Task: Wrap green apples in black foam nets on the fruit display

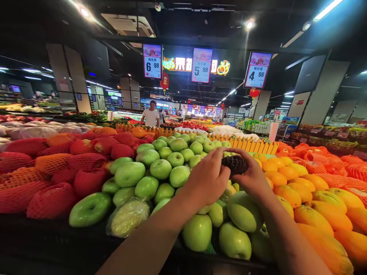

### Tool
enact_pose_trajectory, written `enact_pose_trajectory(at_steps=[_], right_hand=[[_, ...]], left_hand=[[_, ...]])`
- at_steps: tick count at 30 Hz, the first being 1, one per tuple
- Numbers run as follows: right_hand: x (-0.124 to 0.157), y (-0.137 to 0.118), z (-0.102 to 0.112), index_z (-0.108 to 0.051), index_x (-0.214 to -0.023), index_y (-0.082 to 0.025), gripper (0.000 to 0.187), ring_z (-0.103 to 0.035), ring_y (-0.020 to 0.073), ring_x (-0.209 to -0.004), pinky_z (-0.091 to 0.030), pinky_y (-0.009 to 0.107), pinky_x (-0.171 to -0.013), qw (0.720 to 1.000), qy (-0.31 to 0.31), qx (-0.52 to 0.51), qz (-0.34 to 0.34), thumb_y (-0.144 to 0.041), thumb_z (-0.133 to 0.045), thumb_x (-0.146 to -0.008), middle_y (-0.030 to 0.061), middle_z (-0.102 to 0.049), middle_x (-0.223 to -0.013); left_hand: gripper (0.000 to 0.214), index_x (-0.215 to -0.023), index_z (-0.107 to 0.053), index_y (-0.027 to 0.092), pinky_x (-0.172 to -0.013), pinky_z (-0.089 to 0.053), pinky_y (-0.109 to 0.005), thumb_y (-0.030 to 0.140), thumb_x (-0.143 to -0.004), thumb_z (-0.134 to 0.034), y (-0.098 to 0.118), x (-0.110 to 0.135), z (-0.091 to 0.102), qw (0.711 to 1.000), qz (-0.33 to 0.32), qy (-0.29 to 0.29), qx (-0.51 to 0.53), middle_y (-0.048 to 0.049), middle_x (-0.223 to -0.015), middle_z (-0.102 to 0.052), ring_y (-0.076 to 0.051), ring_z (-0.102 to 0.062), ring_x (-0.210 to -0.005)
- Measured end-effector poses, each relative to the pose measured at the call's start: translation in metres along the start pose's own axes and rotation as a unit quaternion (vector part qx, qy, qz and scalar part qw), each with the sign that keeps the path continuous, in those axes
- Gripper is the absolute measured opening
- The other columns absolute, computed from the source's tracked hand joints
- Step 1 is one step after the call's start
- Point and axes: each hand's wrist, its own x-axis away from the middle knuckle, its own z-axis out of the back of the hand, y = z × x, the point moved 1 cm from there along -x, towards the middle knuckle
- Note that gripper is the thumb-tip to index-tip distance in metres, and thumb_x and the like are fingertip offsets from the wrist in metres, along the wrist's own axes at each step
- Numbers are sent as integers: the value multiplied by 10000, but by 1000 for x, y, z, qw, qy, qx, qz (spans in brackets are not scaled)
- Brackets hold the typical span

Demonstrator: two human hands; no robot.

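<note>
A broad mound of glossy, round green apples [160, 169] fills the middle of the display before me, running in under my forearms. To my left sits a wide heap of fruit in red and orange foam-mesh sleeves [64, 175]; to my right, a pile of bright orange, rounded citrus fruit [314, 218]. A low yellow-orange picket-style fence [243, 144] borders the back.

My left hand [208, 179] and right hand [254, 175] meet above the apples. At the front edge lies one pale green, round fruit in clear, crinkled plastic wrap [130, 217].

Smallest is the black, ridged, rounded object [233, 165] between my hands. My left thumb and fingers pinch its left end; my right curl round the other, with some fingertips hidden. I judge this to be mid-handling: picking up is done, setting down is not. I can't make out its material, or whether it encloses anything.
</note>
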Motion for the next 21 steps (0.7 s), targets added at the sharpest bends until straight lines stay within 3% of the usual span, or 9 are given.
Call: enact_pose_trajectory(at_steps=[3,7,9,11,14,16,19,21], right_hand=[[0,3,0,-609,-1197,-203,664,-624,206,-912,-503,317,-796,997,-46,-55,-17,-131,-728,-548,38,-680,-1103],[1,4,4,-525,-1356,-256,813,-643,188,-944,-511,292,-823,985,-101,-134,-26,-147,-786,-593,28,-682,-1152],[1,6,5,-489,-1397,-279,869,-640,168,-873,-510,275,-772,983,-109,-146,-24,-115,-776,-593,13,-687,-1096],[-1,9,5,-506,-1381,-265,871,-628,157,-813,-503,269,-737,984,-99,-145,-36,-97,-765,-567,2,-693,-1019],[-4,16,4,-596,-1245,-201,748,-633,162,-779,-512,287,-734,981,-80,-138,-106,-129,-780,-523,5,-709,-923],[-4,18,3,-655,-1079,-173,591,-629,159,-712,-515,290,-688,974,-90,-135,-160,-162,-794,-504,2,-709,-828],[-1,18,2,-693,-869,-158,386,-608,137,-643,-495,259,-620,960,-149,-127,-200,-188,-803,-501,-8,-690,-736],[2,16,1,-715,-839,-152,340,-604,128,-640,-489,241,-611,948,-203,-131,-208,-192,-806,-514,-11,-692,-733]], left_hand=[[442,-1328,-485,264,-1109,-419,-428,203,-897,-409,-7,-2,7,990,39,-59,120,-58,-1300,-607,-232,-550,-1233],[606,-1379,-401,226,-981,-515,-389,266,-827,-648,-22,-11,5,960,61,-116,247,-95,-1246,-644,-228,-641,-1086],[658,-1338,-440,160,-903,-535,-356,243,-754,-732,-29,-20,3,963,86,-115,228,-118,-1196,-667,-225,-660,-1007],[503,-1178,-582,106,-827,-520,-308,216,-715,-747,-34,-31,3,975,95,-128,157,-96,-1065,-704,-199,-659,-901],[208,-849,-707,108,-669,-449,-248,265,-714,-725,-44,-43,12,975,82,-200,48,-9,-753,-677,-133,-588,-688],[221,-771,-722,124,-636,-426,-237,334,-704,-730,-52,-42,22,968,86,-236,22,16,-669,-643,-119,-557,-647],[278,-839,-727,134,-738,-475,-239,352,-670,-765,-61,-31,39,958,75,-251,119,5,-778,-689,-132,-607,-759],[285,-855,-704,140,-784,-493,-240,316,-649,-793,-59,-20,48,944,44,-233,228,0,-849,-698,-131,-624,-812]])
